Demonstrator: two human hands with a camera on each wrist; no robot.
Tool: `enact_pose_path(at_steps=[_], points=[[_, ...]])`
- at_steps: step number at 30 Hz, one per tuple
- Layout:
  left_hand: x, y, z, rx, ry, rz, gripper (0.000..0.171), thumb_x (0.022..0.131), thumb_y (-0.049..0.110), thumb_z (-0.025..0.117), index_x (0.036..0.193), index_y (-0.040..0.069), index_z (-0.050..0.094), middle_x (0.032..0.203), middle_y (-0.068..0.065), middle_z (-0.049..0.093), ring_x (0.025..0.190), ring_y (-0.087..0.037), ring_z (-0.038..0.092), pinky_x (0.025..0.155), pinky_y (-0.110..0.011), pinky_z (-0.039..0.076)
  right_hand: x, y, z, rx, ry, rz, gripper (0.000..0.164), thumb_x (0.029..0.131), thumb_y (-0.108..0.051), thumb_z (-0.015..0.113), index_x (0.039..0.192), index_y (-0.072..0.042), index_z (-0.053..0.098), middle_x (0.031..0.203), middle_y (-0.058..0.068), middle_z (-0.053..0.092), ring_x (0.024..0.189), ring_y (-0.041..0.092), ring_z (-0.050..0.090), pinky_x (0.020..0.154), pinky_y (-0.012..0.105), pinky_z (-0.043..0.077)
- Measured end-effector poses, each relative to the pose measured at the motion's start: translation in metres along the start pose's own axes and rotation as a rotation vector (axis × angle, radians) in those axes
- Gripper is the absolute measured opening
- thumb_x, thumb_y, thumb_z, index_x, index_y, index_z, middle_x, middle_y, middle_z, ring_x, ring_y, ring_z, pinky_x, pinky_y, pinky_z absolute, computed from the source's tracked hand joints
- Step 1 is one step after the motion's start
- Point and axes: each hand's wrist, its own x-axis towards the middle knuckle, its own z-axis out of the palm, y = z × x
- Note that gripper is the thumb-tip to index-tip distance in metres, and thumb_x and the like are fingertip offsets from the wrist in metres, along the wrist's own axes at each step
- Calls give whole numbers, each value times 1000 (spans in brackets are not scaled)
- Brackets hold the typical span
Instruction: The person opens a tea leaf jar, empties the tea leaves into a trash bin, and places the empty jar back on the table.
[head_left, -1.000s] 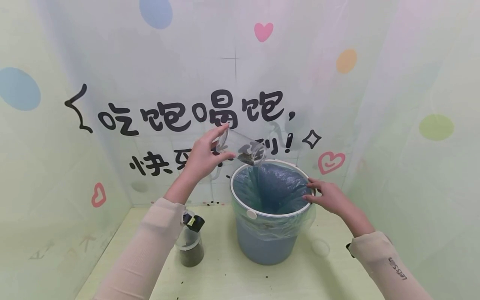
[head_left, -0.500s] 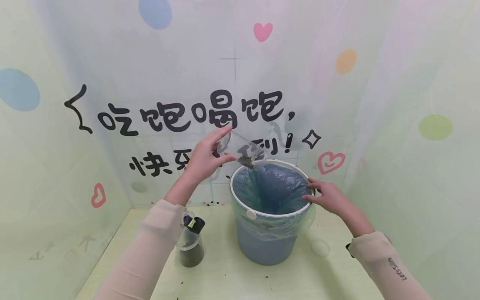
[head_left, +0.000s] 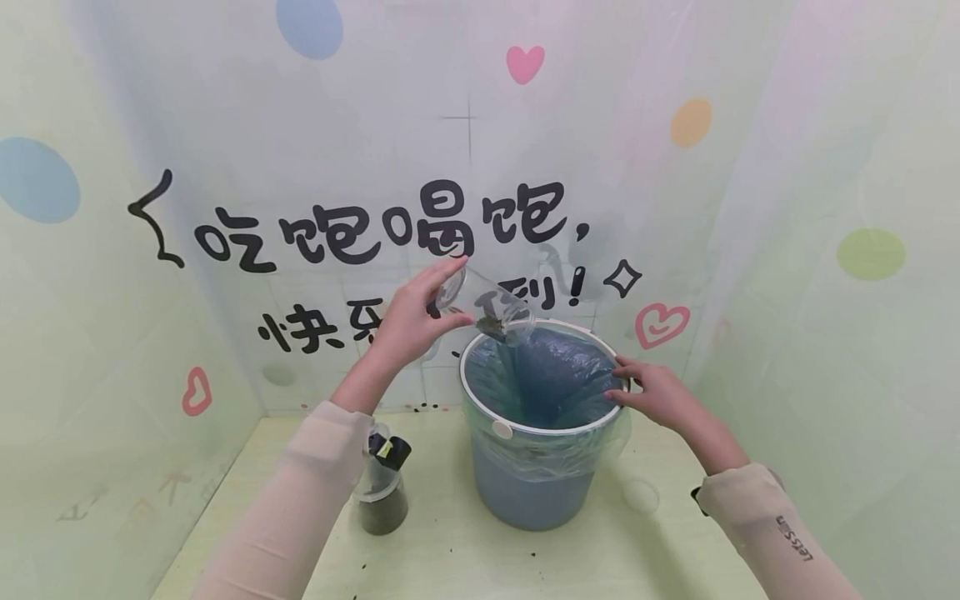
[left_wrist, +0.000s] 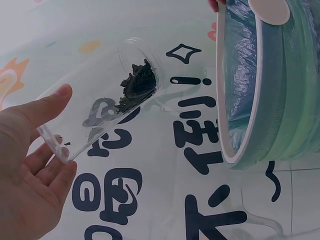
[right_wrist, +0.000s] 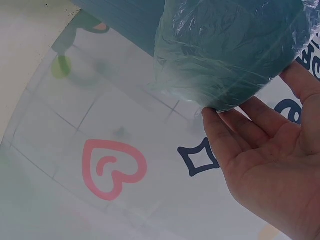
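My left hand [head_left: 412,312] grips one end of a clear plastic cup [left_wrist: 95,82], with the thumb on one side and fingers on the other. The cup tilts down to the right, its far end by the left rear rim of a blue trash bin [head_left: 525,492]. Dark, wet-looking leaf bits [left_wrist: 137,85] are gathered inside that lower end. At the bin's right side, my right hand [head_left: 656,392] holds the white rim, thumb and fingers on the lined edge. A thin green trash bag [head_left: 555,454] lines the bin and folds over its outside.
Left of the bin stands a clear cup of dark material [head_left: 384,510], partly behind the left forearm. A clear round disc [head_left: 641,495] lies right of the bin. Small dark specks dot the pale table [head_left: 457,567]. A printed wall sheet [head_left: 375,125] rises behind.
My left hand and the cup have shifted slightly right and down. The leaf bits stay near the cup's lower end. My right hand has not moved.
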Motion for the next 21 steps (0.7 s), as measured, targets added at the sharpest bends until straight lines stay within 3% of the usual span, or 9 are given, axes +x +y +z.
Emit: enact_pose_path(at_steps=[15, 21], points=[[-1, 1, 0, 4, -8, 1, 80, 81, 11, 81, 151, 14, 43, 159, -11, 40, 147, -27, 38, 118, -42, 39, 1, 1, 1, -15, 0, 3, 52, 91, -29, 71, 127, 9, 62, 146, 30, 47, 119, 49, 59, 97, 57, 52], [-1, 1, 1, 6, -9, -6, 79, 82, 13, 81, 152, 17, 43, 159, -8, 40, 147, -25, 38, 118, -40, 39, 1, 1, 0, -10, 2, -2, 52, 91, -28, 71, 126, 10, 62, 146, 30, 48, 119, 50, 59, 98, 57, 52]])
